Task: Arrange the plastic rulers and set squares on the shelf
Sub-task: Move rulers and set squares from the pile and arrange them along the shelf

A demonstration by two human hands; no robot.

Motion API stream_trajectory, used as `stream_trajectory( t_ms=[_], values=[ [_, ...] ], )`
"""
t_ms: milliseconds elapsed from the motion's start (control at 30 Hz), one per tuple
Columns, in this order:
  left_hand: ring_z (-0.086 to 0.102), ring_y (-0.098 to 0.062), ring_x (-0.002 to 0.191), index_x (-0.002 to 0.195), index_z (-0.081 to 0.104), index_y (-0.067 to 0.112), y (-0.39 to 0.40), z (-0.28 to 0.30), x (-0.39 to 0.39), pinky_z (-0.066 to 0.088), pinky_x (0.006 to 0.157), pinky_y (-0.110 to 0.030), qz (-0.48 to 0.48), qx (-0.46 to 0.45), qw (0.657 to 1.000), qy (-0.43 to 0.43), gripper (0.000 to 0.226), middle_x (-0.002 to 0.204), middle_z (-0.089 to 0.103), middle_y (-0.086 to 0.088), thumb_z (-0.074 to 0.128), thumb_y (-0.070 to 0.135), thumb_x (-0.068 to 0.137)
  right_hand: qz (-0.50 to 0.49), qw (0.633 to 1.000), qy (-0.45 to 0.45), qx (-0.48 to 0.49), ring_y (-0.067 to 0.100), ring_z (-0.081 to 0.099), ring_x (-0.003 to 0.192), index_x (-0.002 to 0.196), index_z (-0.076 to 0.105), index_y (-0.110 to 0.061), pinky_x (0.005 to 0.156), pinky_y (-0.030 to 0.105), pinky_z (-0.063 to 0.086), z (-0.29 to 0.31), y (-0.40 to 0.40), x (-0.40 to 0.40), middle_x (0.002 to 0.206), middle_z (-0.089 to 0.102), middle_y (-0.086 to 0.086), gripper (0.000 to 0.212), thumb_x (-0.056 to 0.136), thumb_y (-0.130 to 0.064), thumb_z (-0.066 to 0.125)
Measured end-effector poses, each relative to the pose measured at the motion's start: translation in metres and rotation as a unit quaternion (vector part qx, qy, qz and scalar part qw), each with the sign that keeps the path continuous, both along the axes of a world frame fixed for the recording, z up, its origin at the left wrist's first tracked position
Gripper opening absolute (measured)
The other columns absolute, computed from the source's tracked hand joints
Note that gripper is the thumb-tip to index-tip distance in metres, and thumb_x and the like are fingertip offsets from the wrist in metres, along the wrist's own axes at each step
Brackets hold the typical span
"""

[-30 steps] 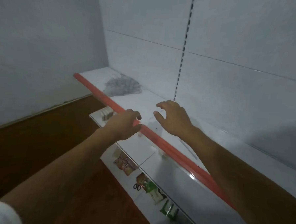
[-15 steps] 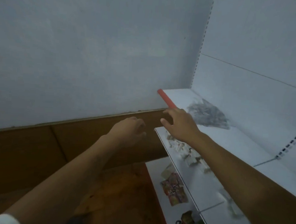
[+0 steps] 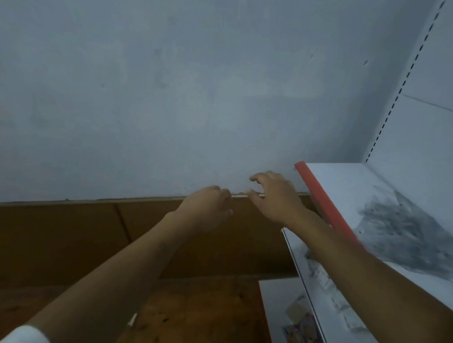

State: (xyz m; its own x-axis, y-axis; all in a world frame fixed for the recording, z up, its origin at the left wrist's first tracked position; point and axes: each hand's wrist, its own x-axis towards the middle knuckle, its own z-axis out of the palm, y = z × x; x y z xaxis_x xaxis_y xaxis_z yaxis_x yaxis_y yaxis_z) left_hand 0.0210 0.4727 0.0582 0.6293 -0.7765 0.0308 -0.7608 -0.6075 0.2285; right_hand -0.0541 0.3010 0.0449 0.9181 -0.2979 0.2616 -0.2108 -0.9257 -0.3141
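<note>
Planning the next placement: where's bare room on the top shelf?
Bare patch on the top shelf at its far end, between the red edge strip and back panel. The nearer part is crowded by the grey pile.

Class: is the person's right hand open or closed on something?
Open: the right hand has fingers spread and loosely bent, off the shelf, holding nothing visible.

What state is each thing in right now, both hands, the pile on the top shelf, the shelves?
Left hand: fingers curled, off the shelf; grip unclear.
Right hand: fingers spread, relaxed, left of the shelf end.
Grey pile: heaped loosely on the top shelf, blurred.
Top shelf: white, red front edge.
Lower shelf: holds small blurred items.
</note>
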Motion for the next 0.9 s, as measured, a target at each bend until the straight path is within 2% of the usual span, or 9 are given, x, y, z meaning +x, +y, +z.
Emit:
stream_trajectory(
  t_ms=[167,300,533,667,800,900],
  values=[
    [0.055,-0.019,0.105,0.127,0.052,0.023,-0.067,-0.005,0.044,0.049,0.088,-0.034,-0.004,-0.019,1.0,0.005,0.035,0.125,0.054,-0.001,0.053,0.038,0.095,-0.01,1.0,-0.005,0.002,0.017,0.046,0.123,0.132,0.049,-0.023,0.104,0.04,0.039,-0.001,-0.061,0.045,0.135,0.051,0.0,0.043,0.095,-0.046,0.046],
    [0.055,-0.02,0.106,0.128,0.052,0.023,-0.124,-0.023,0.063,0.048,0.089,-0.035,-0.041,0.002,0.999,0.027,0.035,0.125,0.053,-0.001,0.052,0.038,0.096,-0.037,0.999,0.012,0.01,0.017,0.046,0.124,0.132,0.049,-0.025,0.105,0.038,0.039,-0.014,-0.105,0.054,0.137,0.049,-0.002,0.043,0.095,-0.047,0.047],
    [0.055,-0.019,0.104,0.124,0.055,0.023,-0.232,-0.033,0.102,0.045,0.085,-0.03,-0.15,0.007,0.988,0.021,0.034,0.122,0.056,-0.001,0.054,0.039,0.094,-0.154,0.988,0.019,-0.018,0.02,0.047,0.12,0.13,0.048,-0.025,0.101,0.037,0.035,-0.028,-0.187,0.057,0.132,0.052,-0.001,0.04,0.096,-0.044,0.042],
    [0.058,-0.021,0.106,0.123,0.059,0.016,-0.292,-0.035,0.103,0.043,0.087,-0.028,-0.253,-0.008,0.967,0.043,0.034,0.123,0.06,-0.004,0.054,0.034,0.094,-0.243,0.97,0.031,0.002,0.019,0.047,0.119,0.128,0.051,-0.023,0.1,0.037,0.034,-0.035,-0.225,0.038,0.131,0.053,-0.001,0.04,0.096,-0.044,0.044],
    [0.054,-0.018,0.113,0.126,0.055,0.023,-0.349,-0.041,0.101,0.041,0.097,-0.029,-0.33,-0.006,0.943,0.046,0.035,0.129,0.055,0.0,0.054,0.037,0.094,-0.342,0.939,0.017,0.015,0.02,0.051,0.113,0.125,0.055,-0.021,0.095,0.036,0.037,-0.043,-0.247,0.013,0.124,0.058,0.001,0.038,0.094,-0.043,0.049],
    [0.052,-0.017,0.114,0.128,0.053,0.024,-0.383,-0.053,0.086,0.04,0.095,-0.028,-0.413,-0.005,0.909,0.051,0.038,0.127,0.054,0.001,0.052,0.04,0.094,-0.415,0.909,0.019,0.028,0.022,0.052,0.111,0.123,0.055,-0.02,0.094,0.037,0.038,-0.059,-0.248,-0.012,0.119,0.057,0.003,0.037,0.094,-0.042,0.049]
  ],
)
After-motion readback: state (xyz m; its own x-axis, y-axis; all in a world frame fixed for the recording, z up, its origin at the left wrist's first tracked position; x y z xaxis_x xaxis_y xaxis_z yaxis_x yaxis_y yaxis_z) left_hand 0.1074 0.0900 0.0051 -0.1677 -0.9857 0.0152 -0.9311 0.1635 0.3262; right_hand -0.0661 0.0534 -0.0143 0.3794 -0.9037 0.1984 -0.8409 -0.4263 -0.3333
